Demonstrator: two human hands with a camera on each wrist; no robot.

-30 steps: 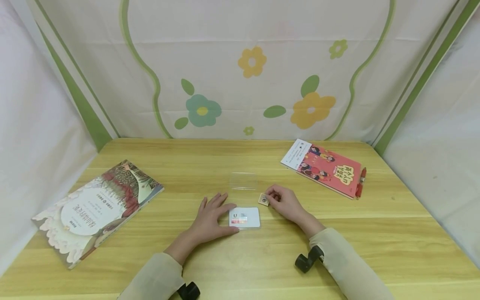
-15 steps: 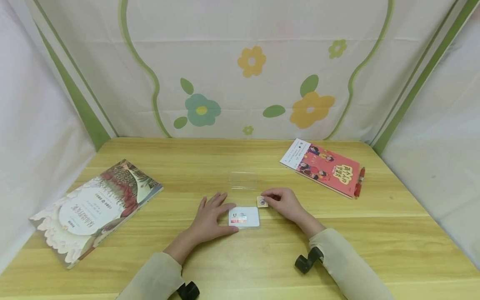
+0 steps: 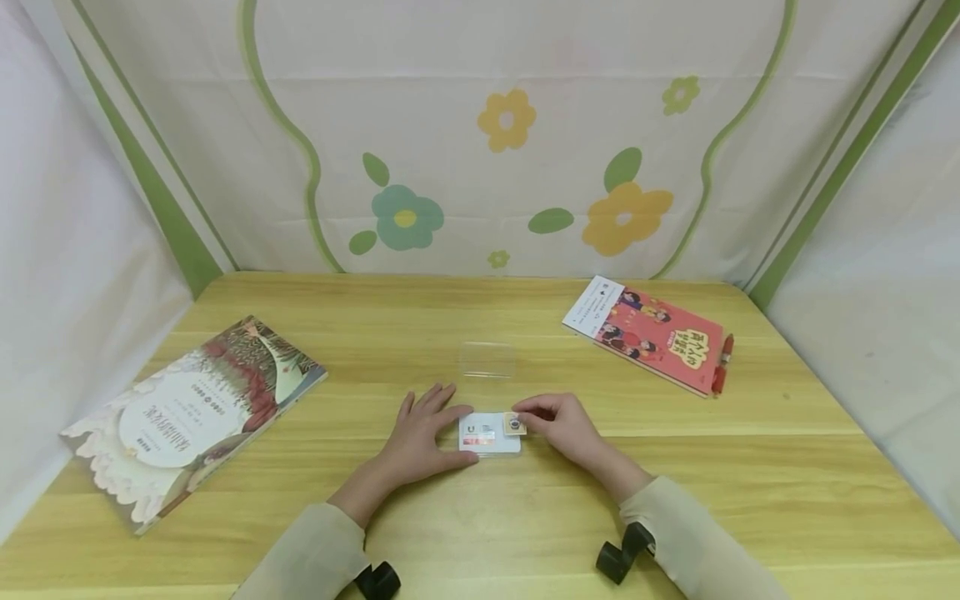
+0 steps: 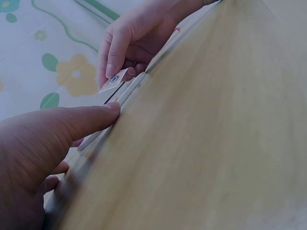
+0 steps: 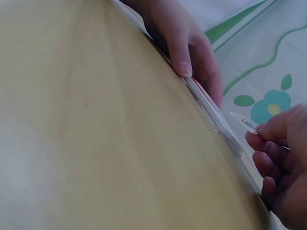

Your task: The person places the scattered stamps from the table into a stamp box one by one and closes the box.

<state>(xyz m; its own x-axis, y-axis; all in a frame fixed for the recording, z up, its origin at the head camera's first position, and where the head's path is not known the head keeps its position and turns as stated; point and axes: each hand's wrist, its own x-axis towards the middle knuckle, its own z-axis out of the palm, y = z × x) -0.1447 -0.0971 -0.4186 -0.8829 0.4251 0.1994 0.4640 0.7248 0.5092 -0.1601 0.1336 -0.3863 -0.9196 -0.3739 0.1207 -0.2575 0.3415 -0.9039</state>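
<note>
My left hand (image 3: 418, 446) holds a flat clear plastic case (image 3: 498, 455) on the table, thumb at its near edge and forefinger at its far edge. The other fingers spread over the wood. Inside the case is a white card (image 3: 491, 442) with a logo and a reddish strip. Between thumb and forefinger, my right hand (image 3: 564, 427) pinches a small square card (image 3: 514, 424) bearing a dark round emblem. In the head view this square overlaps the white card's right end; in the left wrist view the square (image 4: 114, 80) tilts just above the case.
A clear plastic lid (image 3: 487, 360) lies behind the case. On the left of the wooden table (image 3: 420, 325) is an illustrated book (image 3: 202, 417). A red book (image 3: 652, 337) with a red pen (image 3: 722, 365) beside it lies at the back right. Flowered cloth (image 3: 442, 125) hangs behind.
The right hand has moved the small square left and toward the near side, from beside the case to over its right end. The left hand and the case have stayed in place.
</note>
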